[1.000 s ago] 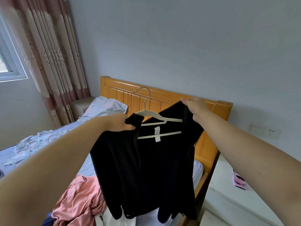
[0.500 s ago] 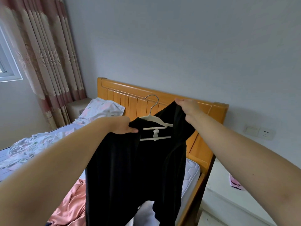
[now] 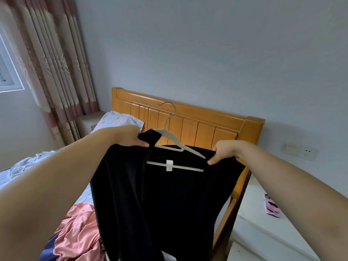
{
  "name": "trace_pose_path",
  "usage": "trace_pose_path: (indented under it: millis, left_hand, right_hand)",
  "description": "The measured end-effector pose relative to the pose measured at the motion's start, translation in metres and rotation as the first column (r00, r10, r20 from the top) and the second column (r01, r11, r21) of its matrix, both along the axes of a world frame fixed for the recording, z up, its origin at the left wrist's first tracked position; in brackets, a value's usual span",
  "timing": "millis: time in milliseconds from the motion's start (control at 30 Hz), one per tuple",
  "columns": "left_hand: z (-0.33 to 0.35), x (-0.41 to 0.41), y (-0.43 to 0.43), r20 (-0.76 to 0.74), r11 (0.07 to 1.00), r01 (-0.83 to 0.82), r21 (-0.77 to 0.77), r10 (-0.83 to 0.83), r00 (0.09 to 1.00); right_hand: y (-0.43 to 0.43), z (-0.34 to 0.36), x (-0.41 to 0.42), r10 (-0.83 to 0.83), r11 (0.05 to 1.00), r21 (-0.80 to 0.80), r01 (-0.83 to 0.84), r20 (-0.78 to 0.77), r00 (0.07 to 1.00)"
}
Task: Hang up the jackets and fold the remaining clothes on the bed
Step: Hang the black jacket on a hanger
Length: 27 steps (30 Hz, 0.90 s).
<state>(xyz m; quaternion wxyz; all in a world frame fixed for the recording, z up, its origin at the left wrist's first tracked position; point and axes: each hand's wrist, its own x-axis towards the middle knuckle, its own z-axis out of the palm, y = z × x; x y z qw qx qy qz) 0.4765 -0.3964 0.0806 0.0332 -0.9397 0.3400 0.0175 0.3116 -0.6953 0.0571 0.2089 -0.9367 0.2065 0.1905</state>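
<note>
One black jacket [image 3: 150, 204] hangs in the air above the bed's edge, held up by two bare hands in front of the wooden headboard [image 3: 199, 127]. One white hanger [image 3: 170, 135] with a metal hook sits inside the jacket. Its left arm is covered by fabric, while its right arm and crossbar lie bare against the black cloth.

The left hand [image 3: 130, 137] has its grip pinched on the jacket's bunched shoulder, over the hanger's left arm. The right hand [image 3: 224, 151] has its grip pinched on the jacket's upper edge, just beside the tip of the hanger's right arm.

Below the jacket, on the bed, one crumpled pink garment [image 3: 79, 228] lies touching a dark blue one [image 3: 47, 255] at the lower edge of view. One pillow [image 3: 120, 119] rests against the headboard.

To the right of the bed stands one white counter [image 3: 263, 234] carrying one phone [image 3: 272, 208] in a pink case. One switch [image 3: 291, 148] and one socket [image 3: 307, 152] sit side by side on the wall, and one curtain [image 3: 56, 63] hangs at the left.
</note>
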Motion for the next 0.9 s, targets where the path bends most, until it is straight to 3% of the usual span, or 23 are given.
trace_pose_path:
  millis: [100,167,333,433,500,533,633,700,767,800,867,900]
  left_hand:
    - [-0.007,-0.006,-0.008,-0.081,0.999,0.026,0.019,-0.024,0.996]
    - [-0.010,-0.009,-0.012,-0.111,1.000,0.027,0.006,-0.026,0.993]
    - [-0.024,-0.015,-0.018,-0.142,0.997,0.021,0.073,-0.010,0.990]
    - [-0.039,-0.015,-0.026,-0.107,0.991,0.050,0.120,-0.037,0.994]
    - [-0.047,-0.012,-0.030,-0.069,0.997,0.008,0.070,-0.003,0.998]
    - [-0.048,-0.013,-0.032,-0.066,1.000,-0.019,0.018,0.020,0.998]
    - [-0.050,-0.013,-0.033,-0.084,0.993,-0.071,-0.096,0.063,0.994]
    - [-0.047,-0.015,-0.031,-0.076,0.988,-0.091,-0.126,0.082,0.994]
    - [-0.046,-0.017,-0.032,-0.047,0.990,-0.098,-0.102,0.094,0.994]
    - [-0.045,-0.020,-0.033,-0.035,0.992,-0.099,-0.080,0.096,0.995]
    - [-0.045,-0.026,-0.040,-0.024,0.993,-0.086,-0.077,0.084,0.996]
    - [-0.045,-0.029,-0.044,-0.042,0.994,-0.074,-0.082,0.071,0.997]
  right_hand:
    - [-0.008,-0.018,-0.001,-0.005,0.933,-0.359,-0.015,-0.055,0.998]
    - [-0.015,-0.025,0.000,-0.074,0.929,-0.365,0.061,-0.021,0.997]
    - [-0.018,-0.019,0.006,-0.369,0.926,0.015,0.377,0.244,0.897]
    - [-0.004,-0.006,0.017,-0.503,0.860,0.305,0.408,0.381,0.776]
    - [0.007,0.008,0.023,-0.518,0.845,0.378,0.379,0.397,0.758]
    - [0.011,0.015,0.024,-0.489,0.867,0.317,0.383,0.401,0.775]
    - [0.012,0.031,0.025,-0.311,0.914,-0.121,0.388,0.405,0.860]
    - [0.011,0.036,0.022,-0.304,0.898,-0.194,0.395,0.376,0.875]
    - [0.008,0.039,0.022,-0.331,0.926,-0.061,0.372,0.338,0.881]
    - [0.009,0.040,0.022,-0.416,0.909,0.130,0.396,0.340,0.843]
    - [0.018,0.044,0.024,-0.586,0.762,0.515,0.393,0.290,0.757]
    - [0.024,0.047,0.026,-0.624,0.686,0.635,0.355,0.263,0.736]
